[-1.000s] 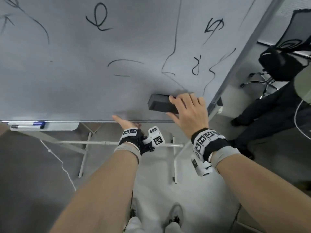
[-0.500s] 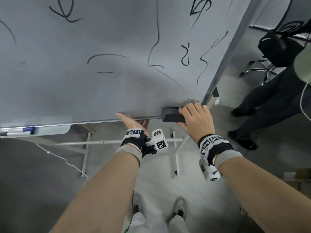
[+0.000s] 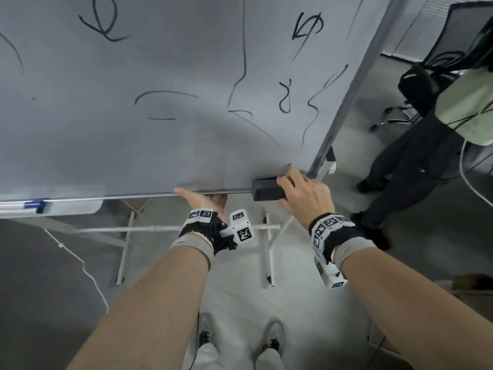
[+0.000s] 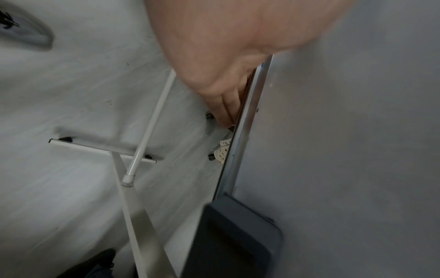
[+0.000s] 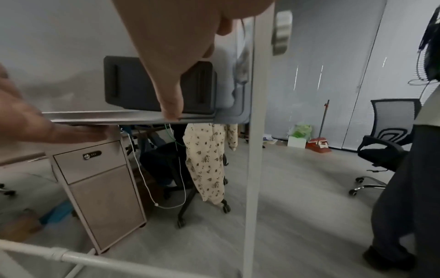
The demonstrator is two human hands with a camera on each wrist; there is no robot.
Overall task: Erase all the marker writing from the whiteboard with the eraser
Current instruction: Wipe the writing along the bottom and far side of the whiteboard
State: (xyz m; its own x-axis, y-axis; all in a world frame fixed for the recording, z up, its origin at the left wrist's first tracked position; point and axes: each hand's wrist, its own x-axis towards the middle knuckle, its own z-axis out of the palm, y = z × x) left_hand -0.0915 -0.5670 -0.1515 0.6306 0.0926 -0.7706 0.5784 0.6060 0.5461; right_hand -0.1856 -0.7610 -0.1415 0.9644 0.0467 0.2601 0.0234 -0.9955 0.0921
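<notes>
right hand (image 3: pixel 302 197): gripping the eraser (image 3: pixel 266 190), thumb underneath
eraser: down at the whiteboard (image 3: pixel 133 145) bottom-right corner
left hand (image 3: pixel 204 200): clutching the bottom edge
marker scribbles (image 3: pixel 285 98): up above

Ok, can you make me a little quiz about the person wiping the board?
1. True or false: the eraser sits at the board's bottom right corner.
2. Which hand holds the eraser: A) left hand B) right hand?
3. Fill in: the left hand grips the board's bottom ____.

Key: 1 true; 2 B; 3 edge.
</notes>
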